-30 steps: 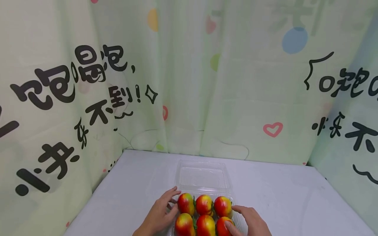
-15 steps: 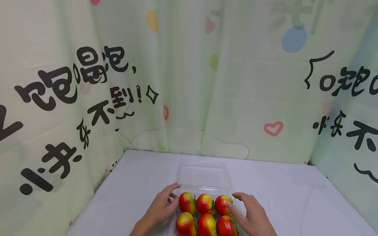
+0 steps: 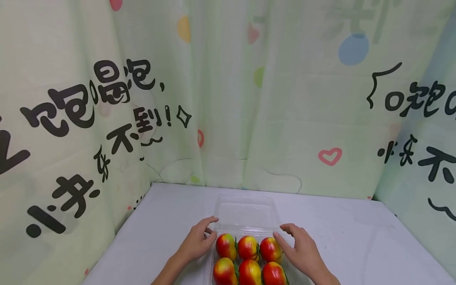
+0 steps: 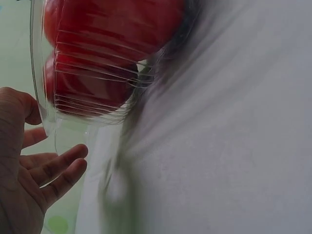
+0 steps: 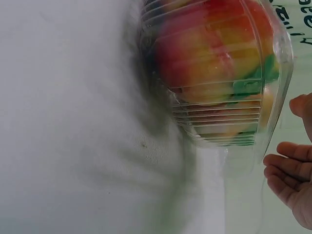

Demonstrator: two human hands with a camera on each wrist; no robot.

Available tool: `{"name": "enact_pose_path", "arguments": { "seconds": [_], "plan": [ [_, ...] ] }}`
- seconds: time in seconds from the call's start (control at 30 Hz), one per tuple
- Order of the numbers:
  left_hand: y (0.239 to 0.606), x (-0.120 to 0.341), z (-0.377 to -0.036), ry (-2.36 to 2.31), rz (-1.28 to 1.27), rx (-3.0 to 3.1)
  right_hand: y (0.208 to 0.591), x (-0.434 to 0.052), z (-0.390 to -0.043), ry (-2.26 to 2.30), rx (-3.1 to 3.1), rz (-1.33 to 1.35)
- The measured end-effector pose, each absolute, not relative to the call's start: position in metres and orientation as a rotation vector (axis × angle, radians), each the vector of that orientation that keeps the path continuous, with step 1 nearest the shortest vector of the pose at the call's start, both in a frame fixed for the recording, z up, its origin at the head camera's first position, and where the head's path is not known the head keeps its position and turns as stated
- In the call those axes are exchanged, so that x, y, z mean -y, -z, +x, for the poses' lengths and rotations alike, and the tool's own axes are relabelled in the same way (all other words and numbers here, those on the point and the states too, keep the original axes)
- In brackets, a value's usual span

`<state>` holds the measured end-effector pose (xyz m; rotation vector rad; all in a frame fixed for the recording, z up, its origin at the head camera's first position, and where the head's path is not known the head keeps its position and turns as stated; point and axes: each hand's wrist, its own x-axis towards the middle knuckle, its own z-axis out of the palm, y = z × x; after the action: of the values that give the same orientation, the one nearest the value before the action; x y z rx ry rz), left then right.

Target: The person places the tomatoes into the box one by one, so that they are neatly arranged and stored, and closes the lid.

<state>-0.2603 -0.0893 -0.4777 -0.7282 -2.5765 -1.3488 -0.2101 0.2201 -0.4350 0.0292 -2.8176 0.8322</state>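
Observation:
A clear plastic clamshell box sits at the near edge of a white table point(image 3: 338, 237). Its open lid point(image 3: 246, 213) lies flat behind the base. Several red and yellow fruits point(image 3: 248, 247) with green stems fill the base in two rows. My left hand point(image 3: 197, 239) lies at the box's far left corner, fingers loosely spread beside the rim and holding nothing. My right hand point(image 3: 299, 247) lies at the far right corner, fingers relaxed next to the back right fruit point(image 3: 270, 249). In the wrist views the ribbed wall point(image 4: 73, 105) point(image 5: 219, 122) stands just beside the left hand point(image 4: 29, 175) and right hand point(image 5: 292, 180).
Pale green curtains point(image 3: 249, 99) with black lettering and coloured shapes close off the back and both sides of the table. White tabletop stretches left and right of the box.
My right hand has come off the front right fruit and moved back to the box's far right corner. The left hand has shifted slightly towards the hinge.

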Motion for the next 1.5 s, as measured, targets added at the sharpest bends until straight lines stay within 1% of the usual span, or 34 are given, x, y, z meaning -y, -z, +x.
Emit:
{"name": "enact_pose_path", "arguments": {
  "seconds": [0.6,0.83,1.17,1.5],
  "plan": [
    [0.477,0.082,-0.283,1.303,-0.647,2.673,0.444,-0.23,-0.244,-0.875,2.731,0.068],
    [0.479,0.078,-0.287,1.308,-0.623,2.666,0.451,-0.236,-0.254,-0.962,2.731,0.017],
    [0.482,0.073,-0.291,1.348,-0.537,2.703,0.455,-0.236,-0.265,-1.003,2.705,0.07],
    [0.472,0.072,-0.298,1.385,-0.59,2.654,0.454,-0.238,-0.274,-1.126,2.636,0.071]
  ]
}}
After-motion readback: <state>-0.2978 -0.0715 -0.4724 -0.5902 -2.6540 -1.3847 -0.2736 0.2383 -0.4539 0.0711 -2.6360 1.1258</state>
